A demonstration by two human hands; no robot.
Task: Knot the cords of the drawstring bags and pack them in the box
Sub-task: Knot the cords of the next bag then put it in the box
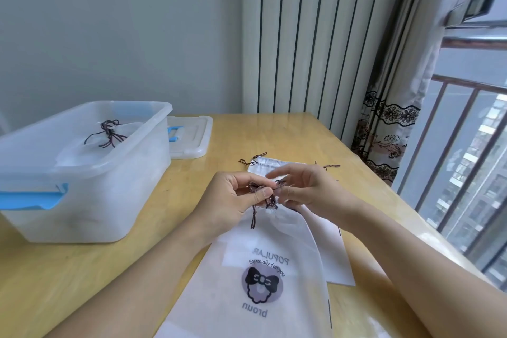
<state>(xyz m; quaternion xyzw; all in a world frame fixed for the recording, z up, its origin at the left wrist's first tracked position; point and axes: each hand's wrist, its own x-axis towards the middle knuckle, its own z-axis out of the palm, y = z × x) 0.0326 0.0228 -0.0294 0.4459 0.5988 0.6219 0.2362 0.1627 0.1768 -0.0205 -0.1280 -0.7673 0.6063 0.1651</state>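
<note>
A white drawstring bag (255,269) with a printed bow lies on the wooden table in front of me, its mouth gathered. My left hand (233,200) pinches a loop of its dark brown cord (264,192). My right hand (310,189) pinches the same cord from the other side, index finger stretched out above. Loose cord ends hang down over the bag. Another white bag (277,166) lies flat beneath, cords out at both corners. The clear plastic box (115,173) stands at the left and holds a knotted bag (109,136).
The box's lid (192,137) with a blue handle lies behind the box. Blue latches show on the box's front. The table's right edge runs along a curtain (389,123) and a window with a railing. A striped radiator stands at the back.
</note>
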